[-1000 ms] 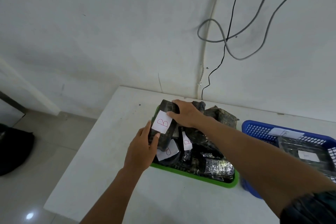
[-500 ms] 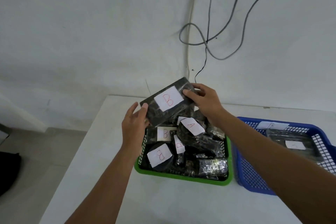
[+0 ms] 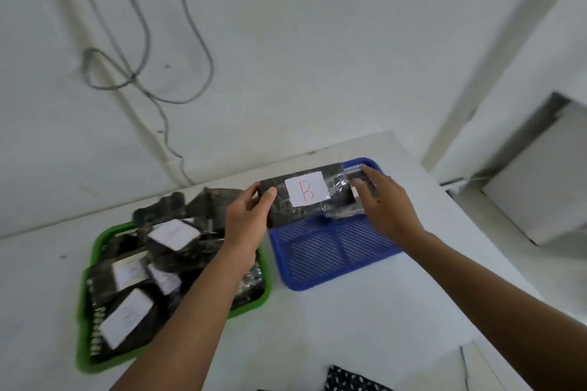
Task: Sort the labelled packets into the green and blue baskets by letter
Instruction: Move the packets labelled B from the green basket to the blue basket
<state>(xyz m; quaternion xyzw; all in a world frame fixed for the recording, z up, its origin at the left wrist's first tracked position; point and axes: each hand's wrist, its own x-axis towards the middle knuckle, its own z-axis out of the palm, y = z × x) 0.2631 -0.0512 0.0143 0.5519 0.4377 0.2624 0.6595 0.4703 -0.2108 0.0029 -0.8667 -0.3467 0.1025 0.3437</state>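
Observation:
A dark packet with a white label marked B (image 3: 306, 194) hangs over the far part of the blue basket (image 3: 330, 259). My left hand (image 3: 249, 219) grips its left end and my right hand (image 3: 386, 203) holds its right end. Under the packet, something else lies in the blue basket, mostly hidden. The green basket (image 3: 85, 343) sits at the left, piled with several dark packets with white labels (image 3: 125, 316); their letters are too blurred to read.
Both baskets stand on a white table (image 3: 333, 327) against a white wall with loose grey cables (image 3: 143, 41). The table's right edge drops off beyond the blue basket. A black patterned cloth (image 3: 352, 379) shows at the bottom edge.
Both hands have carried the B packet from above the green basket rightward to above the blue basket. The view has swung to the right.

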